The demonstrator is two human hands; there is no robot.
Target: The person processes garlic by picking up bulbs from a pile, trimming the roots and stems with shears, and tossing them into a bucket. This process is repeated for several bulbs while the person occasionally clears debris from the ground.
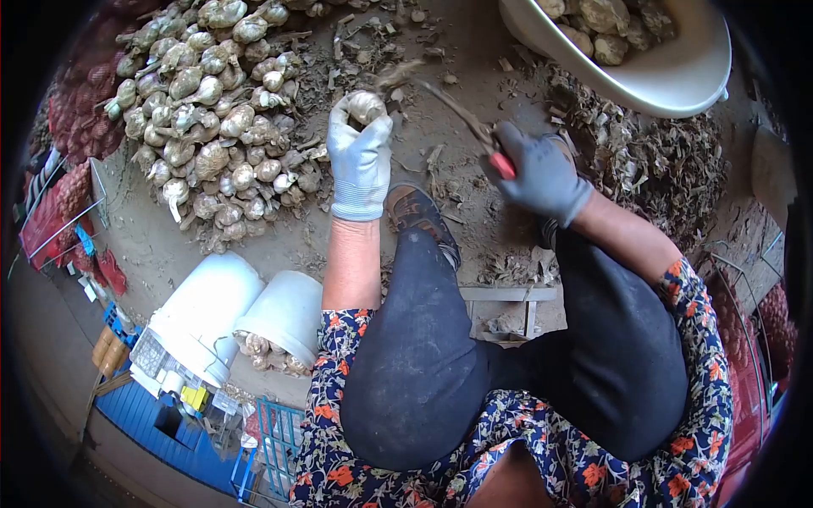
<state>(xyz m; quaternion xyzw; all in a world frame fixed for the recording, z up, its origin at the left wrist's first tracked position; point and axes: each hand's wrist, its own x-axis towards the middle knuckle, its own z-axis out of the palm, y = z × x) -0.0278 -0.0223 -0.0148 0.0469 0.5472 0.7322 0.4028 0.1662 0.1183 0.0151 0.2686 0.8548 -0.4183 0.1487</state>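
Over dark-trousered knees [440, 339], the gloved left hand [360, 161] closes round a garlic bulb [366, 106], held out above the ground's [457, 51] far edge, apparently so shears [464, 120] gripped in the right hand [542, 176] reach it.

Beyond both sets of fingertips: bare dirt floor [461, 51], open, only loose scraps.
Left of the left hand [360, 165] fingers: garlic heap [203, 127], near, blocks.
Gap between the fingers: crossed by shears [474, 131] reaching toward the bulb [366, 106].
Beyond and right of the right hand [542, 176] fingers: white basin [677, 85], husk pile [652, 169].
Wrist-side: shoe [419, 216], knees
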